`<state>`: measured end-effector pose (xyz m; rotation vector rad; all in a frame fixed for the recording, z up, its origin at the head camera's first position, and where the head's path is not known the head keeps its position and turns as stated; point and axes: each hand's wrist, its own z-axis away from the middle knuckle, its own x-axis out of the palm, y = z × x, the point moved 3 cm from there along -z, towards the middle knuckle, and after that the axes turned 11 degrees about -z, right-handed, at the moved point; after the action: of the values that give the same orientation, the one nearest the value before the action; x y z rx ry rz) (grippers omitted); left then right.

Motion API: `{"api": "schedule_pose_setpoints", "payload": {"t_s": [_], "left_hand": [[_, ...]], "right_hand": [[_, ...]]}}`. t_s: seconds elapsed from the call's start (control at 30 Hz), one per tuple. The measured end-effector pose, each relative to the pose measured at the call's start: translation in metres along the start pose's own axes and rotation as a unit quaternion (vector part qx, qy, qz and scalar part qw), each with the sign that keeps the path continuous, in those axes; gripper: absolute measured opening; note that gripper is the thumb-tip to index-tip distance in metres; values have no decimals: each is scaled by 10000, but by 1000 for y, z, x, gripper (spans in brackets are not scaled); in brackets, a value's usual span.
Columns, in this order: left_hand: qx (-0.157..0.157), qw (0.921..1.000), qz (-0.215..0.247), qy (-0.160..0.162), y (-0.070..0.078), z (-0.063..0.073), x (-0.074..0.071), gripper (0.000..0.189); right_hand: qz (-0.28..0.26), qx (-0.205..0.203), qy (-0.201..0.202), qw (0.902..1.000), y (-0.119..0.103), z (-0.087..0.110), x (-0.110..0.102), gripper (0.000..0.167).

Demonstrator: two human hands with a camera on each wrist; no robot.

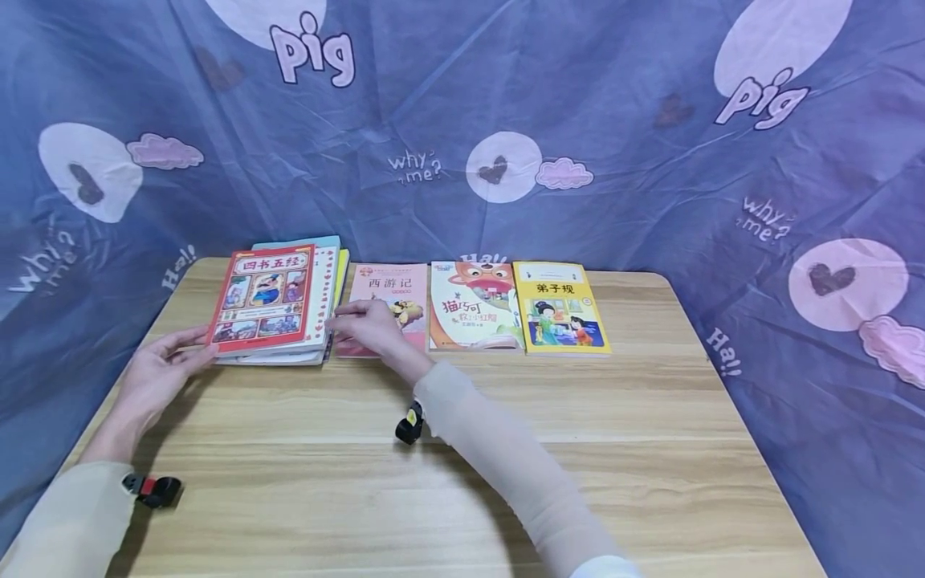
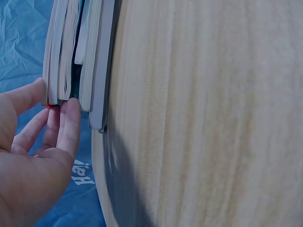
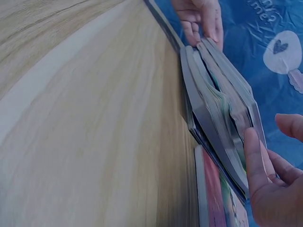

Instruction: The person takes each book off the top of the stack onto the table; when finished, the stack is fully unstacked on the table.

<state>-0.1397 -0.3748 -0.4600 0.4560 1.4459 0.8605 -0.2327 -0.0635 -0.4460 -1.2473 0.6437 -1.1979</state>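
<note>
A stack of several books stands at the table's back left, a red picture-covered book point(image 1: 269, 331) on top. Under it show a white book with a red-patterned margin point(image 1: 323, 293) and a yellow edge point(image 1: 343, 269). My left hand point(image 1: 154, 373) touches the stack's left end, its thumb near the top book and its fingertips against the page edges point(image 2: 67, 71). Across from it, my right hand point(image 1: 372, 327) rests its fingers along the stack's right side, thumb held apart. The right forearm crosses in front of a pink book point(image 1: 390, 277), and the hand partly hides it.
To the right, a white book with a red cartoon animal point(image 1: 473, 309) and a yellow book point(image 1: 564, 307) lie flat in a row. Blue printed cloth point(image 1: 405, 96) hangs behind the wooden table point(image 1: 636, 449). A small black device sits on each wrist.
</note>
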Motion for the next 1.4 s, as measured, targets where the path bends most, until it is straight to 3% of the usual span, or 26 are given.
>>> {"api": "schedule_pose_setpoints", "payload": {"t_s": [0.23,0.37,0.6,0.73,1.13,1.4], "left_hand": [[21,9998,-210,-1,4,0,0,73],[65,9993,-360,42,9,0,0,75],[290,9986,-440,64,12,-1,2,72],[281,9979,-584,67,14,-2,3,74],[323,9970,-703,-9,17,-3,4,72],[405,9974,-594,4,17,-7,1,70]], "right_hand": [[233,-104,179,9995,0,3,11,41],[381,-208,495,9978,-1,3,16,40],[1177,-315,1153,9858,-3,2,25,41],[1387,-316,1280,9815,-4,3,28,43],[696,-245,1185,9902,4,3,22,33],[-39,-113,504,9987,11,1,12,39]]}}
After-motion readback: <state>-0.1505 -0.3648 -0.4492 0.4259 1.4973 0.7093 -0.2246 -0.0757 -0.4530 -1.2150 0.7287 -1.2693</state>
